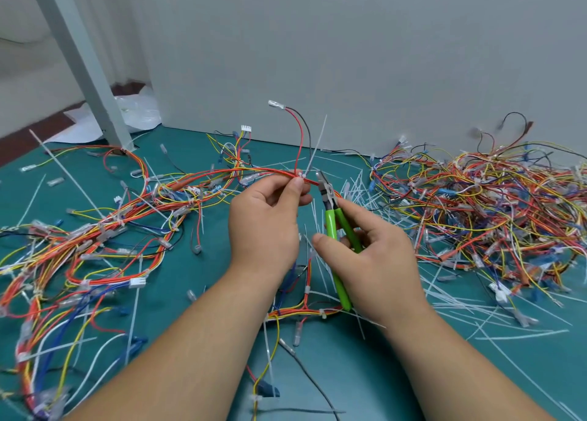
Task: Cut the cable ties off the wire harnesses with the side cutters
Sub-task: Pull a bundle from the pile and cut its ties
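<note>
One white cable tie (304, 175) is sitting on the wire harness (254, 170) that is being held above the teal mat (197, 325), its tail pointing upward. Just beside it, the side cutters (330, 204) are aiming their tips at it without touching. Loose cut ties (359, 182) are lying beneath. A tangled harness pile (492, 204) is spreading to the right, and more harnesses (95, 246) are lying to the left. The left hand (263, 223) is pinching the harness at the tie, and the right hand (374, 262) is gripping the green handles.
</note>
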Motion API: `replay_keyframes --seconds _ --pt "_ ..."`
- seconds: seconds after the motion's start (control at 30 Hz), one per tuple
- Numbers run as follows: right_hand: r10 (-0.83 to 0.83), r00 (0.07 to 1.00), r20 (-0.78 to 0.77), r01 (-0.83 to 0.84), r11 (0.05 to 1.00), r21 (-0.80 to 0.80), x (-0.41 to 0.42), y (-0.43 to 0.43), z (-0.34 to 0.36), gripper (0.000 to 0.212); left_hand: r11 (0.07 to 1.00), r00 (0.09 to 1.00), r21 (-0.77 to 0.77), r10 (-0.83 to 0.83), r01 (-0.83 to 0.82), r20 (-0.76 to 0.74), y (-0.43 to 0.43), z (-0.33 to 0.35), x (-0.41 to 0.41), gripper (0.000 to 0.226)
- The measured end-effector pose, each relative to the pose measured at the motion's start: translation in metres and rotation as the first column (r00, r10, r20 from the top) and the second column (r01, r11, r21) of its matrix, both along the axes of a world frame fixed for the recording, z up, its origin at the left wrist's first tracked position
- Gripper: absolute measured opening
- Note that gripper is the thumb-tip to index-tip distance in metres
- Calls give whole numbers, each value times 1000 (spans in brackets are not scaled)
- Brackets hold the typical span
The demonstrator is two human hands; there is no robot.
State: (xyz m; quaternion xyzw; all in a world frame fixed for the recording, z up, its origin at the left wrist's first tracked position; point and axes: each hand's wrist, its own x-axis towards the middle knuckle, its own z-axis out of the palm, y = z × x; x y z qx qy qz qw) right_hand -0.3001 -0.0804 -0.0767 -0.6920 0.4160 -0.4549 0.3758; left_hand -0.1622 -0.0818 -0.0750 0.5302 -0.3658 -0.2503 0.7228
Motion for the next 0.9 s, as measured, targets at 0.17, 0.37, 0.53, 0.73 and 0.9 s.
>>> replay_keyframes --seconds 0.17,0.37,0.53,0.73,0.9 --pt "-41 997 -70 35 995 -90 -1 0 0 44 1000 998 -4 9 -9 60 2 0 0 20" --pt "-75 992 -98 60 987 -148 -1 -3 -2 45 1000 985 -2 -11 11 170 5 0 -3 19" --pt "-69 992 -101 45 975 -217 -1 -3 -2 48 1000 981 7 -8 7 193 6 0 -4 19" --pt "-119 986 -120 81 956 -283 -2 -4 -5 57 1000 982 24 2 -6 189 6 0 -1 18" --pt "-107 982 -158 48 939 -342 -2 -3 -3 62 999 979 37 -13 6 203 4 0 0 18"
